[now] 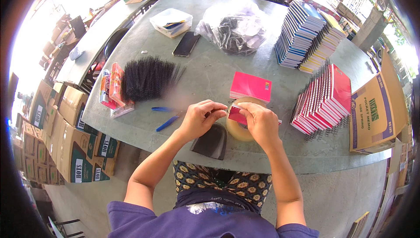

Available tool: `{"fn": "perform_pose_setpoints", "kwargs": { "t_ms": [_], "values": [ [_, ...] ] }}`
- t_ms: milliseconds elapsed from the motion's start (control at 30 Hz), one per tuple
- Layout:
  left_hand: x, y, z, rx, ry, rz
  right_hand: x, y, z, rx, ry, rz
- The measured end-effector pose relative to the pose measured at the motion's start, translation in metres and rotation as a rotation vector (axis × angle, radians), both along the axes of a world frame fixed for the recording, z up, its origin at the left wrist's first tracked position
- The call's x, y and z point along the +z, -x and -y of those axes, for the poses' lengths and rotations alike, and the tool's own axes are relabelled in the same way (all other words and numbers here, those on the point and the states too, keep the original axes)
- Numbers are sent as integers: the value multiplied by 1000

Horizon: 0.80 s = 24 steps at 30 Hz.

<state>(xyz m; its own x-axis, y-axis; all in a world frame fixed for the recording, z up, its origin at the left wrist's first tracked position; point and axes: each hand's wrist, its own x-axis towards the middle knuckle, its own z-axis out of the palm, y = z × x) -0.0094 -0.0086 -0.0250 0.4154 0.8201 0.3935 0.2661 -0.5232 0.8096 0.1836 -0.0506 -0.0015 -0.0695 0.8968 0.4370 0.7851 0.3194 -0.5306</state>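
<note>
Low over the table, my right hand (261, 119) grips a small red notebook (236, 115) between thumb and fingers. My left hand (204, 118) is closed in a pinch at the notebook's left edge; what sits between its fingertips is too small to make out. Beneath the notebook lies a round yellowish roll (236, 132), which looks like tape. Just beyond are stacked pink notebooks (250, 85). A dark curved pad (211, 142) rests below my left hand, and a blue-handled tool (166, 122) lies to its left.
Black spiral coils (146, 79) are heaped at left beside orange packets (116, 84). Red spiral notebooks (323, 100) stand right, near an open carton (378, 109); blue and yellow stacks (299, 34) rise behind. A plastic bag (238, 28), a phone (186, 44) and a tub (170, 22) occupy the far side.
</note>
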Motion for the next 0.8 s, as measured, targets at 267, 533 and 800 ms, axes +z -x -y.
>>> {"fn": "perform_pose_setpoints", "kwargs": {
  "t_ms": [267, 533, 800],
  "values": [
    [3, -15, 6, 194, 160, 35, 2, -1, 4, 113, -9, 7],
    [13, 7, -14, -83, -105, -316, -7, 6, 1, 79, -61, 126],
    [22, 11, -15, -39, -38, -279, -5, 10, -4, 112, -99, 47]
  ]
}}
